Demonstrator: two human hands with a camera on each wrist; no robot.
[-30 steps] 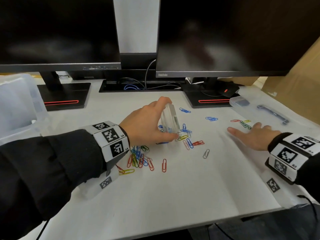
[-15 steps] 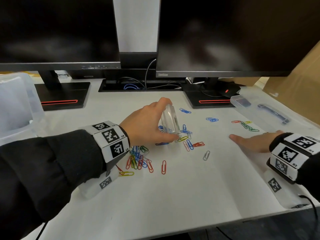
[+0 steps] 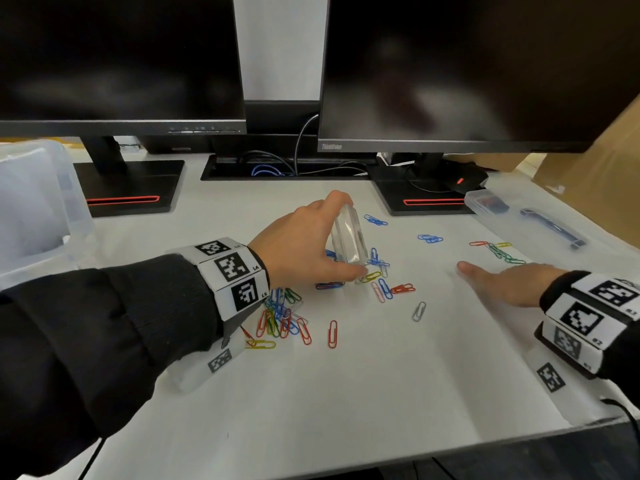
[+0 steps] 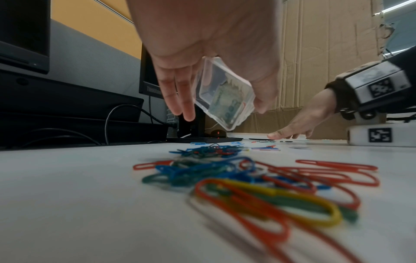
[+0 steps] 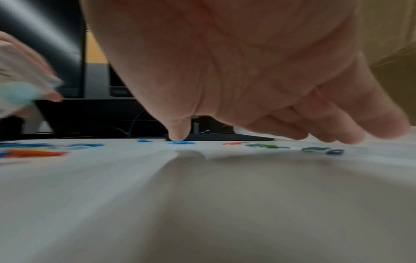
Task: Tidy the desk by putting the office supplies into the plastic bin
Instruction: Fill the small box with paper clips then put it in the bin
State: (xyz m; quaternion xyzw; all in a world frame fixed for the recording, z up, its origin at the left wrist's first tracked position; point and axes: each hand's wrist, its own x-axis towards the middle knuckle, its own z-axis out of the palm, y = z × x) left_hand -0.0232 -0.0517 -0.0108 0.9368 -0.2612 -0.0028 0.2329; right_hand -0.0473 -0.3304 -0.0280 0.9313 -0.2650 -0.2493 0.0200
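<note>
1. Gripping a small clear box (image 3: pixel 348 239), the left hand (image 3: pixel 304 242) has thumb and fingers curled round its edges and holds it tilted on edge, low over the counter (image 3: pixel 346 393).
2. Left wrist view: the box (image 4: pixel 225 96) sits between fingers (image 4: pixel 180 96) and thumb, corner pointing down; whether it touches the counter, I cannot tell.
3. Right hand (image 3: pixel 509 284) lies flat, fingers straight and spread, palm down, holding nothing, pointing towards the box.
4. Right wrist view is blurred; fingertips (image 5: pixel 179 131) are at the counter surface, right by a blue clip.
5. Paper clips (image 3: pixel 282 317) lie scattered: a thick heap under the left wrist, more (image 3: pixel 381 282) around the box, a few (image 3: pixel 498 252) just beyond the right hand.
6. Plastic bin (image 3: pixel 38 209) stands at the far left edge, well apart from both hands.
7. A clear lid (image 3: pixel 540 223) with a dark handle lies at the right, near a monitor (image 3: pixel 450 71) base.
</note>
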